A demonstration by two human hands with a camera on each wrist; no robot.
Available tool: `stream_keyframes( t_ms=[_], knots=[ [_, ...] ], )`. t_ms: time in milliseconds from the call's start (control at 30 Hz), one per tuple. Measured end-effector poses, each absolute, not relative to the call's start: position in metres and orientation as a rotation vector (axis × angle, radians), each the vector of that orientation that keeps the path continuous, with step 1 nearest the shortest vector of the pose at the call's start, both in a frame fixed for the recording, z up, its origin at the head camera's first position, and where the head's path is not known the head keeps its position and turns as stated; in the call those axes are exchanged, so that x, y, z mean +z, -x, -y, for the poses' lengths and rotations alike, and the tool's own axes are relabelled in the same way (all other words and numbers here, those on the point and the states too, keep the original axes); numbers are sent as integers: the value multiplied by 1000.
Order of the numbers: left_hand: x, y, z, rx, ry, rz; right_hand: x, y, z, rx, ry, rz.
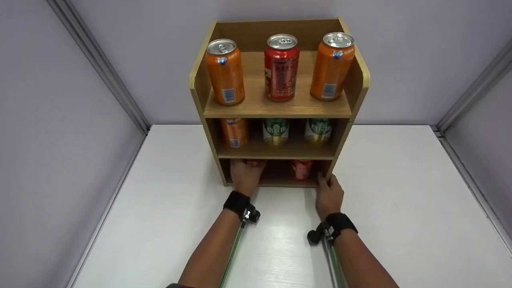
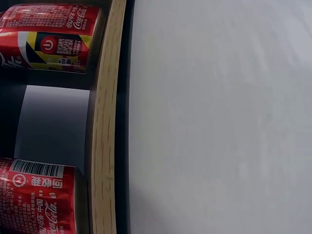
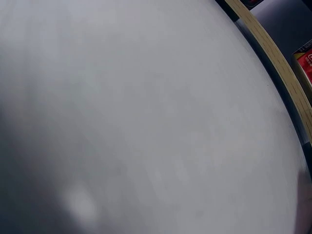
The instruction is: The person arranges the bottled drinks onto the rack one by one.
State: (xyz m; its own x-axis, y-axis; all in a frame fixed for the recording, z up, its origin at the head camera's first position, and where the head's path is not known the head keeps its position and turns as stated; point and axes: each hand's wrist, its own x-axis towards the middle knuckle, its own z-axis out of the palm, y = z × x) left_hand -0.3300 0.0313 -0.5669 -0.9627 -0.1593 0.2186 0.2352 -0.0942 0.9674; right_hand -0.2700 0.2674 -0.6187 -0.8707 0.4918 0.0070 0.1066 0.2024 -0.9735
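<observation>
My left hand [image 1: 245, 175] reaches into the bottom shelf at its left side. It grips a red Coca-Cola can [image 1: 254, 163], most of which the hand and the shelf above hide; its printed side [image 2: 39, 197] shows in the left wrist view. A second Coca-Cola can [image 1: 301, 169] stands farther right on that shelf. My right hand [image 1: 329, 197] holds the lower right side panel of the wooden shelf unit [image 1: 276, 157], thumb on the inner side. Only a blurred bit of the right hand [image 3: 304, 209] shows in the right wrist view.
The top shelf bears two orange cans [image 1: 226, 76] [image 1: 333, 70] with a red can [image 1: 281, 72] between them. On the middle shelf stand an orange can [image 1: 235, 134] and two green cans [image 1: 276, 132] [image 1: 318, 131]. The unit stands on a white table [image 1: 172, 192], near the back wall [image 1: 160, 60].
</observation>
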Motion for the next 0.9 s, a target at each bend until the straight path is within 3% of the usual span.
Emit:
stream_keyframes(
  t_ms=[100,900],
  knots=[
    [-572,330,-28,-1485,19,2233,-617,270,-266,1716,570,2170],
    [-556,325,-29,-1138,-188,2614,-621,273,-270,1748,555,2221]
  ],
)
